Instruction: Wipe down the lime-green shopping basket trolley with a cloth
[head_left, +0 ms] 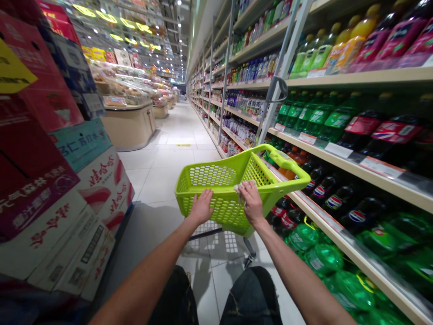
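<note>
A lime-green plastic shopping cart [216, 180] stands in a shop aisle just in front of me, and the basket looks empty. My left hand [201, 206] grips the near rim of the cart, fingers curled over it. My right hand [251, 198] rests on the same rim further right, holding a small pale cloth or paper [238, 192] against it. The cart's green handle [287, 163] sticks out on the right, toward the shelves. My knees in dark trousers show at the bottom.
Shelves of soft-drink bottles [338, 122] run along the right, close to the cart. Stacked cartons [57, 189] crowd the left side. The tiled aisle floor [169, 149] stretches ahead past round display counters [130, 122]. A slanted metal ladder rail [282, 76] leans on the shelving.
</note>
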{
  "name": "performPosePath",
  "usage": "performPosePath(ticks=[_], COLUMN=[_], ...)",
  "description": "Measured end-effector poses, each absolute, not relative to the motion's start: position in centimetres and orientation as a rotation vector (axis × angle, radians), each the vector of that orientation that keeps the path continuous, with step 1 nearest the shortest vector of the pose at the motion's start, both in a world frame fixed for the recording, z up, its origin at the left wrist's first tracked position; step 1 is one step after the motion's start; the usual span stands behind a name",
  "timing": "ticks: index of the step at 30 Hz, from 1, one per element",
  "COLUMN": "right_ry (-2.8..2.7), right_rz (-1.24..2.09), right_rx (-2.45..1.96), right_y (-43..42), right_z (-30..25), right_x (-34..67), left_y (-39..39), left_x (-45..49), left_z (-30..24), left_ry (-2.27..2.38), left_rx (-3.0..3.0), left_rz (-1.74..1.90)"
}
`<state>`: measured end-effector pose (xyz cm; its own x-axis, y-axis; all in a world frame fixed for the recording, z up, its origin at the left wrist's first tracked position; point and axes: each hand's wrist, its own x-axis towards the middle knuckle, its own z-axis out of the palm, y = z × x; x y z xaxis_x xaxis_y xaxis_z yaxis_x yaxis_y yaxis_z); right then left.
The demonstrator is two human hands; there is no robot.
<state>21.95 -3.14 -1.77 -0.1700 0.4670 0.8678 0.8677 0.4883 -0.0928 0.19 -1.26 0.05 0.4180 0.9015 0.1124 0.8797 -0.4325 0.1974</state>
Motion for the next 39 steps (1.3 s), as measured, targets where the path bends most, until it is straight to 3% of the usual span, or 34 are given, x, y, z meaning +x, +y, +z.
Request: performPosePath(ticks=[4, 13, 17, 21, 29, 35, 39], right_ry=[-1.795, -2.099, -2.093, -1.98, -2.236, -2.16, -2.309], right_rz=[-0.552, -0.403, -0.386, -0.386, -0.448, -0.44, -0.41], right_rx=[-1.124, -1.035, -0.974, -0.974, -0.78, -0.819, -0.791], right_y=[-0.7, -3.9, -3.6, -1.4, -2.5, -0.4, -0.1], right_z=[-0.4, -8.3, -5.7, -2.1, -9.6, -4.6, -6.3], right_x=[20.1, 18.0, 16.1, 13.4, 10.2, 6.5, 5.9], left_y=[-1.6, -0.9, -0.4, -0.4, -0.3, 0.5, 0.3], left_x=[0.2, -3.6, -4.7, -6.7, -8.7, -9.4, -9.9], left_z=[-0.1, -0.6, -0.6, -1.1, -2.2, -3.4, -3.7], left_ry=[1.597, 1.897, 1.771, 1.944, 1.847, 1.616, 1.597], left_rx=[2.584, 2.433, 2.481, 2.336, 2.318, 2.284, 2.258], left_rz=[0.316, 0.308, 0.29, 0.346, 0.414, 0.731, 0.762])
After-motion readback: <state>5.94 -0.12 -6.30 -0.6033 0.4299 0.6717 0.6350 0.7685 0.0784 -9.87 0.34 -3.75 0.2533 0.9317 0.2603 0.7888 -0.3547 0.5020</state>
